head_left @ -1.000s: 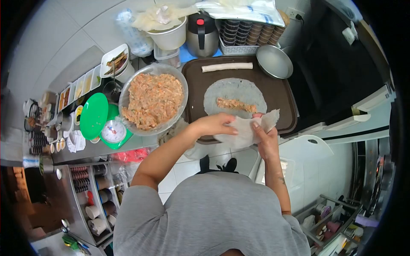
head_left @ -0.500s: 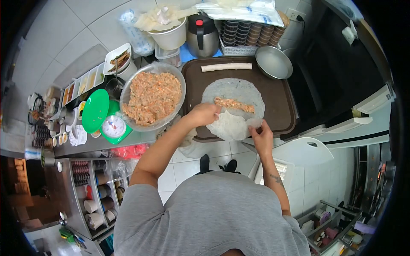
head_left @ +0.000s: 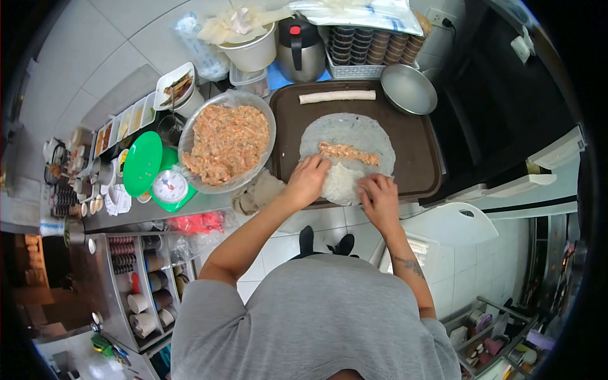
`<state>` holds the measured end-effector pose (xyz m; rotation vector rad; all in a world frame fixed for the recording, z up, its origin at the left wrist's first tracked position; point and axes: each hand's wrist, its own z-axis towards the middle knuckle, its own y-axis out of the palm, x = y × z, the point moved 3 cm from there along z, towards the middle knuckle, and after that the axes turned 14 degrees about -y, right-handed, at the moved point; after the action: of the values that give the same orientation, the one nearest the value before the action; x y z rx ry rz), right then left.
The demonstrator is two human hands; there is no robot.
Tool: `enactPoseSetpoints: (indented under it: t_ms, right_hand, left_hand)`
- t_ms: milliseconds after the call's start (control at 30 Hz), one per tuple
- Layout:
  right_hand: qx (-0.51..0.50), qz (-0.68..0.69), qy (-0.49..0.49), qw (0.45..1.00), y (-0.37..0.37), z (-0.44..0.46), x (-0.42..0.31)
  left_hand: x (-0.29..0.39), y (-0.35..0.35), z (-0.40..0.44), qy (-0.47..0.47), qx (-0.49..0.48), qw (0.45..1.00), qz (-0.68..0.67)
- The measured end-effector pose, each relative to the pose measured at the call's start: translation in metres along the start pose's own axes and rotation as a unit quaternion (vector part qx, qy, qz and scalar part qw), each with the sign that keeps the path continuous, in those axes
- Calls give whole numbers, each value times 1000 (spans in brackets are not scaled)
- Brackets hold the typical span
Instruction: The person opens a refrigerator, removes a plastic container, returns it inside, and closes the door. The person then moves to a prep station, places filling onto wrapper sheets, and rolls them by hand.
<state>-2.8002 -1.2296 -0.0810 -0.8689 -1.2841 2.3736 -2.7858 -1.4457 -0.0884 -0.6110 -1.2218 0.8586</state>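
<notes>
A round translucent wrapper (head_left: 347, 130) lies on the brown tray (head_left: 411, 142), with a strip of orange-pink filling (head_left: 348, 153) across its middle. A second, whiter wrapper (head_left: 342, 185) overlaps its near part, below the filling. My left hand (head_left: 308, 179) rests on the left edge of the whiter wrapper, fingers bent and pointing down. At its right edge is my right hand (head_left: 380, 193), its fingertips on the wrapper and its fingers slightly apart. A finished white roll (head_left: 337, 97) lies along the far side of the tray.
Left of the tray stands a large bowl of filling (head_left: 228, 145), beside a green scale (head_left: 170, 187). A metal pan (head_left: 408, 90) sits at the tray's far right corner. Behind are a steel jug (head_left: 299, 54), a white bucket (head_left: 251, 50) and a basket of stacked small cups (head_left: 370, 71).
The whiter wrapper, earlier lifted in both hands, now lies against the round one. My left hand has come down onto its edge, and my right hand has moved left onto its right side.
</notes>
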Motion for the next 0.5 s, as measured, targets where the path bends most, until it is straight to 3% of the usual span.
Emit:
enactPoseSetpoints:
  t_ms: [100, 200, 300, 400, 500]
  right_hand:
    - [-12, 25, 42, 999, -1, 3, 3]
    - [5, 36, 6, 999, -4, 0, 7]
    - [58, 147, 33, 987, -8, -1, 17]
    - [88, 48, 59, 993, -19, 14, 20]
    - [137, 26, 21, 990, -22, 46, 16]
  left_hand:
    - [-18, 3, 2, -61, -5, 998, 16]
    - [-28, -9, 0, -101, -21, 989, 108]
    - [-13, -20, 22, -28, 30, 998, 43]
    - [8, -16, 49, 40, -3, 999, 11]
    - [11, 10, 65, 15, -39, 999, 30]
